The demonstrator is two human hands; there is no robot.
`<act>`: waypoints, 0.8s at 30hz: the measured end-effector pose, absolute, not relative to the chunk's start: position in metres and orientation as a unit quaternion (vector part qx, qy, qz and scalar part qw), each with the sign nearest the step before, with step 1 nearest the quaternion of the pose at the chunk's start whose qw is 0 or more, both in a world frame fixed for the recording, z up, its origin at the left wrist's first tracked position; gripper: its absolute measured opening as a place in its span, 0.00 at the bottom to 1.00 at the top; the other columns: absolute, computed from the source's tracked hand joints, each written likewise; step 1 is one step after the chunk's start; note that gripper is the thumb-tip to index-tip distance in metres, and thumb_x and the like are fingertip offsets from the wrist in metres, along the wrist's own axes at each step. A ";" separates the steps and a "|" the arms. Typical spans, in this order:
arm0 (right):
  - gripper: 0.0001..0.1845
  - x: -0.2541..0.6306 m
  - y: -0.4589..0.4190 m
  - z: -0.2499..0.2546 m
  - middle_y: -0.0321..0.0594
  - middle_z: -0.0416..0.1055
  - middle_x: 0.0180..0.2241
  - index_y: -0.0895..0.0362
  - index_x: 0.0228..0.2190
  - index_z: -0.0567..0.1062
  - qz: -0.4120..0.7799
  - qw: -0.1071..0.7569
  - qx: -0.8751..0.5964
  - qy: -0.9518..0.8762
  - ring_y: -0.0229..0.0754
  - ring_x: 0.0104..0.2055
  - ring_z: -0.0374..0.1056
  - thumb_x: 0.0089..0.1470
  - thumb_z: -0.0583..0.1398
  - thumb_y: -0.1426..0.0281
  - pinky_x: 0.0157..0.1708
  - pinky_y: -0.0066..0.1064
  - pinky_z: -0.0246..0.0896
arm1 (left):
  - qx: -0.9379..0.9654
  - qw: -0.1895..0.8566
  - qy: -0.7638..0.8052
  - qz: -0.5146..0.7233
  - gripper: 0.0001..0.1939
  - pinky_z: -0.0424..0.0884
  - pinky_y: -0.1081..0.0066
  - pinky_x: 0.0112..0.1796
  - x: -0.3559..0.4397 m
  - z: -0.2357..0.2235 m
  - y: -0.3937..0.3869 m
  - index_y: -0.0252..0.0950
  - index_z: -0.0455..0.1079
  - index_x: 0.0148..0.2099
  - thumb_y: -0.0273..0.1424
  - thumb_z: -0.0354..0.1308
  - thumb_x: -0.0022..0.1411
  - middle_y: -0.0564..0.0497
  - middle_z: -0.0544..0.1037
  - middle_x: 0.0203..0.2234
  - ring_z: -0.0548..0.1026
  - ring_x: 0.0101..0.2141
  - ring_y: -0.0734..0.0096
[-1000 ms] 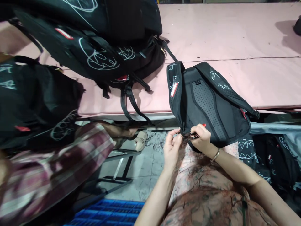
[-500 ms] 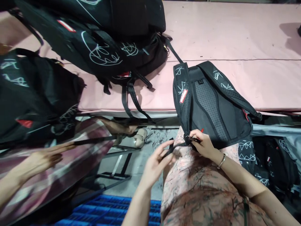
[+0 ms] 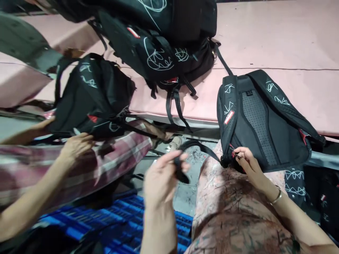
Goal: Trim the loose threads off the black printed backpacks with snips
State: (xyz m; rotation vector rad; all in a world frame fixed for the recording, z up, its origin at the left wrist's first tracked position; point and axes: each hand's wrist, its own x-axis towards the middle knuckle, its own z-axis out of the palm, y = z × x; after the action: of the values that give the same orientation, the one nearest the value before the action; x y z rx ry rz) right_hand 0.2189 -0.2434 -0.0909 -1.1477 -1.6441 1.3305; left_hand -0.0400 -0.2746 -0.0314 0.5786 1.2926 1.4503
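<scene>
A black backpack (image 3: 254,120) lies back panel up, across the edge of a pink-covered table and my lap. Its shoulder straps face up, marked with white scribbled lines. My left hand (image 3: 165,173) is raised to the left of it, fingers closed round the free end of a black webbing strap (image 3: 198,144). The strap arcs from the backpack's lower left corner to that hand. At the same corner my right hand (image 3: 249,164) pinches a small dark object with a red part (image 3: 235,154); its kind is too small to tell.
Stacked black backpacks (image 3: 159,53) stand on the pink table (image 3: 278,38). On the left, a co-worker's hands (image 3: 76,146) hold another black backpack (image 3: 87,95) over a plaid garment. A blue slatted crate or pallet (image 3: 127,215) lies below. More black bags (image 3: 325,197) are at lower right.
My left hand has lifted and drawn the strap end leftward, away from the backpack. My right hand stays at the corner. The view has turned left, and the co-worker's second hand has appeared.
</scene>
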 end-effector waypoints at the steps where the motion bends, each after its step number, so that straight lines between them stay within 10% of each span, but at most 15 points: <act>1: 0.13 0.220 -0.247 -0.090 0.35 0.63 0.32 0.55 0.48 0.62 0.494 0.365 -0.464 -0.639 0.33 0.30 0.58 0.62 0.48 0.67 0.31 0.25 0.53 | 0.244 0.570 0.528 0.580 0.21 0.74 0.75 0.29 -0.027 -0.037 -0.270 0.32 0.71 0.43 0.31 0.68 0.44 0.44 0.76 0.36 0.75 0.28 0.71; 13: 0.12 0.221 -0.241 -0.074 0.41 0.70 0.36 0.60 0.43 0.67 0.249 0.394 -0.353 -0.811 0.36 0.38 0.65 0.56 0.57 0.71 0.38 0.27 0.60 | 0.351 0.701 0.448 0.430 0.29 0.64 0.79 0.50 0.008 -0.046 -0.267 0.42 0.62 0.58 0.22 0.60 0.54 0.46 0.66 0.54 0.67 0.51 0.71; 24: 0.10 0.226 -0.242 -0.071 0.42 0.71 0.35 0.62 0.41 0.67 0.197 0.399 -0.341 -0.828 0.38 0.37 0.66 0.57 0.56 0.71 0.36 0.28 0.62 | 0.377 0.694 0.491 0.369 0.35 0.66 0.80 0.44 0.018 -0.049 -0.264 0.35 0.58 0.61 0.28 0.63 0.51 0.41 0.72 0.48 0.73 0.41 0.75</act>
State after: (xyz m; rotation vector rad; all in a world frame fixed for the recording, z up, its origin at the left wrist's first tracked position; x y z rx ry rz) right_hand 0.2263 -0.2421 -0.0713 -0.8636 -2.0962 0.4983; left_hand 0.0180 -0.2641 -0.0489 0.8410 1.0970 0.8232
